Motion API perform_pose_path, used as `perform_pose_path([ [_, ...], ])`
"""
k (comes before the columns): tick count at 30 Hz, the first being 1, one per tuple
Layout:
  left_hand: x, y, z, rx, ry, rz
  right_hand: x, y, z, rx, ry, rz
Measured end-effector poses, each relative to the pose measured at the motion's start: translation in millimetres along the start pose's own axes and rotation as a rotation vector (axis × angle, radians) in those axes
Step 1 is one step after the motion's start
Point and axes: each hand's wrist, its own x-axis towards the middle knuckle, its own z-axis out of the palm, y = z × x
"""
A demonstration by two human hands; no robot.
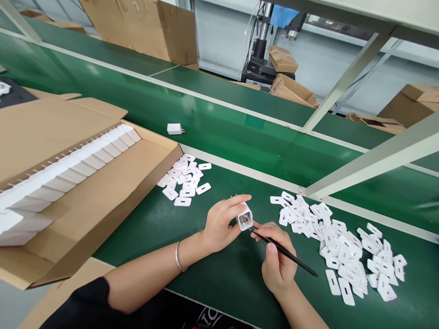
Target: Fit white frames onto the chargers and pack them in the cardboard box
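Note:
My left hand grips a white plug-in charger housing, its open end turned toward me and its prongs pointing away. Inside that end, small parts with a bit of orange show. In my right hand is a slim black tool, perhaps tweezers, held like a pen with its tip at the housing's lower rim. To the right lies a heap of white slotted cover plates. A smaller pile of the same plates lies to the left, beyond my left hand.
An open cardboard box on the left holds a row of white chargers. One more charger lies on the green surface behind the bench rail. A slanted white post rises at right. Cardboard boxes and a machine stand are farther back.

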Motion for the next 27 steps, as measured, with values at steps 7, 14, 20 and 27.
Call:
perform_pose_path([
  [7,-0.5,0.4,0.1,0.009,0.002,-0.002,0.8,0.4,1.2,-0.002,0.006,-0.008],
  [14,-0.1,0.4,0.3,-0.003,0.003,0.006,-0.5,0.1,1.2,0.0,-0.001,-0.007],
  [20,1.6,1.9,-1.1,-0.03,-0.005,-0.011,0.9,-1.0,2.4,-0.013,0.014,-0.006],
  [27,0.1,2.8,-0.8,-0.095,-0.034,-0.099,3.7,-1.9,4.1,0.0,0.046,-0.013],
])
